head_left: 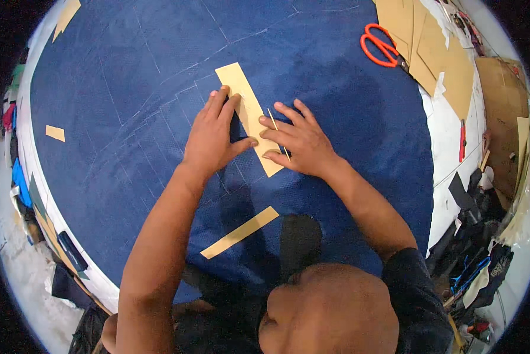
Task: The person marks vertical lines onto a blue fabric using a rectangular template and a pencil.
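Note:
A long strip of tan card [243, 88] lies slantwise on dark blue fabric [347, 118] marked with thin pale lines. My left hand [215, 133] is open, its fingertips and thumb resting on the strip's left edge. From the right, my right hand [305, 140] reaches over the same strip, thumb and fingers touching its right side. A thin pale stick [271, 115] runs across my right fingers and is held among them; its kind is too small to make out. Nearer to me, a narrower tan card strip [239, 232] lies on the fabric.
Orange-handled scissors [380, 46] lie at the upper right beside several large card pieces [448, 65]. A red cutter-like tool [462, 140] rests on the white table edge [448, 177]. A small card piece [55, 133] lies far left. Dark scraps [471, 206] are heaped at right.

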A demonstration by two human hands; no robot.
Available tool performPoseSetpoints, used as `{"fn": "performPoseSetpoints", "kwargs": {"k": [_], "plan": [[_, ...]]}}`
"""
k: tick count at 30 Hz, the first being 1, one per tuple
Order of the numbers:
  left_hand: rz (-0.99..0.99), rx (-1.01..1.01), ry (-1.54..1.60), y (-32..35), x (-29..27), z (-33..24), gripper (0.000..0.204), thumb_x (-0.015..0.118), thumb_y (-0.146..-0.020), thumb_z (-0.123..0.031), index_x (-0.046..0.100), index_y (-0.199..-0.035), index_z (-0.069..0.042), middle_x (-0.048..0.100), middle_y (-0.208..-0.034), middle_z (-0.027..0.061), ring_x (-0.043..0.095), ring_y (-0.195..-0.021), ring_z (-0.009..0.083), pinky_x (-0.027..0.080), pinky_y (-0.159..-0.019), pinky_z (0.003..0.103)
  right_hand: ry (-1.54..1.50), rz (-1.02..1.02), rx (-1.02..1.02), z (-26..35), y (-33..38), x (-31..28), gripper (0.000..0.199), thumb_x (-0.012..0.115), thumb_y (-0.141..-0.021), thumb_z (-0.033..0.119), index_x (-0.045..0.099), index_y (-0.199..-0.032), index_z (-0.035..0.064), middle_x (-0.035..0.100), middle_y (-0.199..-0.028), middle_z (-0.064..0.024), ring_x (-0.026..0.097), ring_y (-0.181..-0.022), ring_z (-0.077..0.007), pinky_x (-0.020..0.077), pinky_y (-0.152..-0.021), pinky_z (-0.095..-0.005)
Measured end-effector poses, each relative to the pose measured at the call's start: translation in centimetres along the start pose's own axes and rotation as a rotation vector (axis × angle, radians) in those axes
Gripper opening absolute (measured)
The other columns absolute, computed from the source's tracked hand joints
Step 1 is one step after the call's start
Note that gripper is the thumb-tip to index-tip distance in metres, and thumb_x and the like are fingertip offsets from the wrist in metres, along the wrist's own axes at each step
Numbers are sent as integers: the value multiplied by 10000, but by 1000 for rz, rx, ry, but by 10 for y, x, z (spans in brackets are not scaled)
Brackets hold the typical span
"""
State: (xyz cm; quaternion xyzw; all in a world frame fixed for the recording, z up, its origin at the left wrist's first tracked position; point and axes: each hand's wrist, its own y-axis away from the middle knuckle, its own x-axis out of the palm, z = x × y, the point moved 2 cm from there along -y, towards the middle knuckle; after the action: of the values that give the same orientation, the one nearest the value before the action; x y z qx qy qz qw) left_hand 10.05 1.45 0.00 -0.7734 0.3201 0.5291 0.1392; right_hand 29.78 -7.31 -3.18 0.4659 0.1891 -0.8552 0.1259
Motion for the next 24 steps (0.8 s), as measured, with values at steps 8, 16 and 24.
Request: {"fn": "performPoseSetpoints", "kwargs": {"k": [8, 16, 24], "plan": [[8, -7, -4, -1, 1, 1, 925, 856, -714, -405, 431, -1447, -34, 346, -1549, 233, 357, -1428, 431, 357, -1158, 479, -1, -10, -11, -1, 0, -1, 405, 743, -826, 415, 684, -1146, 172, 599, -1373, -8, 434, -1375, -312, 264, -1164, -583], [2, -13, 6, 0, 0, -2, 920, 859, -711, -393, 433, -1438, -25, 349, -1546, 233, 358, -1426, 432, 358, -1158, 475, -16, 3, 0, 1, -1, -3, 382, 763, -817, 398, 695, -1110, 163, 601, -1379, -4, 432, -1384, -305, 261, -1168, -578], [-11, -13, 6, -3, -1, -1, 964, 885, -682, -355, 403, -1441, -9, 363, -1519, 243, 368, -1413, 445, 372, -1149, 475, -7, 9, -14, 0, -3, -2, 392, 736, -838, 420, 685, -1132, 166, 599, -1376, -15, 424, -1387, -315, 250, -1171, -582]]}}
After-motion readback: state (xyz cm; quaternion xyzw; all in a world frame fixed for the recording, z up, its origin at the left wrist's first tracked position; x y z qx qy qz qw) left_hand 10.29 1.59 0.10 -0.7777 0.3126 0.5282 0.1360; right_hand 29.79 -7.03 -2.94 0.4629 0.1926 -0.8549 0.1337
